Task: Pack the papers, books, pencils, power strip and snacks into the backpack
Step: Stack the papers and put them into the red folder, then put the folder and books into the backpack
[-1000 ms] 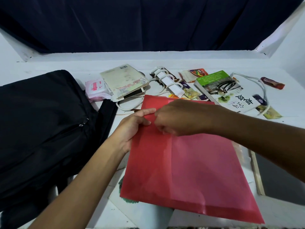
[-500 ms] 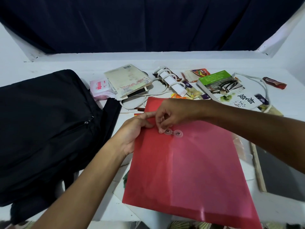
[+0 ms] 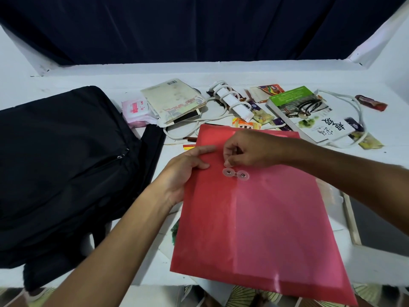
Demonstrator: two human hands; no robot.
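Note:
A red plastic file envelope [image 3: 254, 218] lies on the white table in front of me. My left hand [image 3: 186, 171] grips its left edge, thumb on top. My right hand [image 3: 245, 151] pinches at the flap just above the two clear clasp discs [image 3: 235, 174]. A black backpack [image 3: 59, 165] lies zipped at the left. Behind the envelope are a worn book [image 3: 174, 100], a green and white book [image 3: 307, 114], a white power strip [image 3: 232, 101] with its cord, pencils [image 3: 189, 143] and several snack packets [image 3: 263, 114].
A pink tissue pack [image 3: 135, 110] sits between the backpack and the worn book. A red snack bar [image 3: 370, 102] lies at the far right. The table edge runs near me; a dark curtain hangs behind. A framed gap [image 3: 376, 218] opens at the right.
My right hand has drawn back from over the clasp, uncovering the two clear discs. The envelope has slid slightly right and nearer. My left hand stays on its left edge.

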